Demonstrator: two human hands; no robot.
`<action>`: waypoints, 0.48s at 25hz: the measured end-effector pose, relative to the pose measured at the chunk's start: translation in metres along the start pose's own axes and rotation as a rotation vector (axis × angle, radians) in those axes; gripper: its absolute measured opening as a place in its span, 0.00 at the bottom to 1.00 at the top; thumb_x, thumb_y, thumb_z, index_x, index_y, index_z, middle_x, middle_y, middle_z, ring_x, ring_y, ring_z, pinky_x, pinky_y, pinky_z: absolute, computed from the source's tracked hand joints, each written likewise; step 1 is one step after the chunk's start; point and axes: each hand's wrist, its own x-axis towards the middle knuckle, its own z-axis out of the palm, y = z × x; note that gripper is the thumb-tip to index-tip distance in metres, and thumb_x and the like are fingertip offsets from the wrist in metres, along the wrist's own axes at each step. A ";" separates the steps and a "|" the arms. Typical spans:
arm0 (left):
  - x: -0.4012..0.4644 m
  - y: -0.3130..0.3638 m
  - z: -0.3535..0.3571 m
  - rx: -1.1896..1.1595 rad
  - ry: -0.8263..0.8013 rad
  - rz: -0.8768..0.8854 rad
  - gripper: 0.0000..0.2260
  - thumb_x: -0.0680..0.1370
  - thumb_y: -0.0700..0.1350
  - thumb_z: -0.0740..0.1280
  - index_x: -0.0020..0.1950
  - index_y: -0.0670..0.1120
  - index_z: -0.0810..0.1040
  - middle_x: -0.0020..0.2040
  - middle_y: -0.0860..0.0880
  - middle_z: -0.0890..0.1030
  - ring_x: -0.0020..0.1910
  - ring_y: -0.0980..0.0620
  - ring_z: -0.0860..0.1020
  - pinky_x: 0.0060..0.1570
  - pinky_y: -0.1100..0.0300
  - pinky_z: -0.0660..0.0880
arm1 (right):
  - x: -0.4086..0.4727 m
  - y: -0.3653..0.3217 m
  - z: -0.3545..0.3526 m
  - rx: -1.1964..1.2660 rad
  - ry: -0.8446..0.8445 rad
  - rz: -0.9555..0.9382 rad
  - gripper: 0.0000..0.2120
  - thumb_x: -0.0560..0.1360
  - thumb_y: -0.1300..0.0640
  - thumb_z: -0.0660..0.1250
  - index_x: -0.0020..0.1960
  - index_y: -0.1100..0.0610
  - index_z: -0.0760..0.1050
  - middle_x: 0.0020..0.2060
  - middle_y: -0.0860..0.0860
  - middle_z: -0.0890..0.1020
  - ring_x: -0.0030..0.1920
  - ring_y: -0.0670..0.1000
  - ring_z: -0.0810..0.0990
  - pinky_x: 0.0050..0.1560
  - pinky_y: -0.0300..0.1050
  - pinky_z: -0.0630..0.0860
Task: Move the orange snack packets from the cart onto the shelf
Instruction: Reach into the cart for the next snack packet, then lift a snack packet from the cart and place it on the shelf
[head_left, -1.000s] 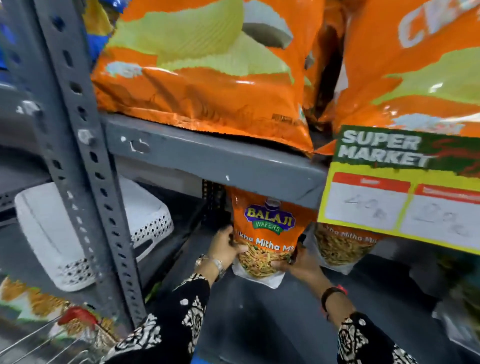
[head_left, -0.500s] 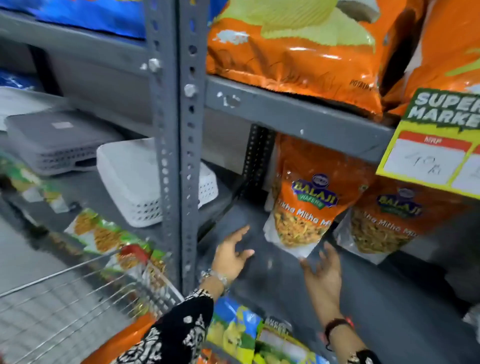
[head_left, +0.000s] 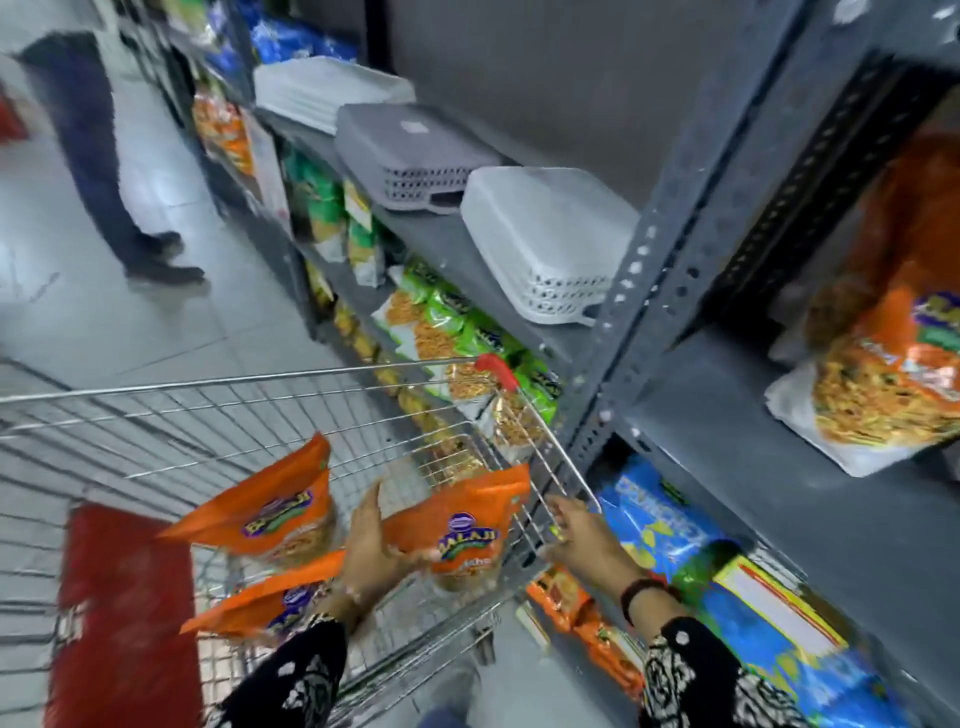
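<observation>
A grey slotted-steel shelf (head_left: 753, 415) stands at the right, with an orange Balaji snack packet (head_left: 893, 384) leaning upright on its middle board. On the neighbouring board to the left lie three upturned plastic baskets in a row: a white perforated one (head_left: 545, 244) nearest, a grey one (head_left: 410, 150) beyond, another white one (head_left: 322, 91) farthest. The silver wire shopping cart (head_left: 291, 410) on the tiled floor (head_left: 104, 322) carries three more orange Balaji packets (head_left: 265, 512).

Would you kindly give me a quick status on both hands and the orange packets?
Left hand closing on an orange Balaji snack packet in the wire cart. Right hand open at cart's rim. Two more orange packets inside. Nothing blocking.
</observation>
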 end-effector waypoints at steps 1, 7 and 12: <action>0.001 -0.007 0.001 -0.078 0.019 -0.049 0.51 0.61 0.42 0.78 0.71 0.41 0.46 0.73 0.41 0.55 0.72 0.46 0.56 0.69 0.56 0.56 | 0.012 -0.001 0.005 -0.043 -0.048 0.005 0.33 0.65 0.64 0.70 0.67 0.57 0.62 0.66 0.57 0.71 0.65 0.54 0.70 0.63 0.43 0.68; 0.066 -0.039 0.027 -0.134 0.033 -0.193 0.42 0.64 0.34 0.73 0.69 0.34 0.50 0.66 0.34 0.68 0.64 0.39 0.69 0.60 0.53 0.67 | 0.093 0.000 0.042 -0.126 -0.336 0.137 0.47 0.62 0.52 0.74 0.70 0.55 0.49 0.63 0.56 0.74 0.60 0.56 0.74 0.61 0.53 0.73; 0.133 -0.060 0.037 -0.370 0.089 -0.306 0.40 0.60 0.40 0.76 0.66 0.41 0.57 0.60 0.41 0.72 0.56 0.46 0.73 0.57 0.49 0.73 | 0.158 -0.006 0.060 0.190 -0.354 0.112 0.52 0.58 0.46 0.76 0.69 0.54 0.45 0.64 0.51 0.68 0.63 0.51 0.68 0.67 0.52 0.65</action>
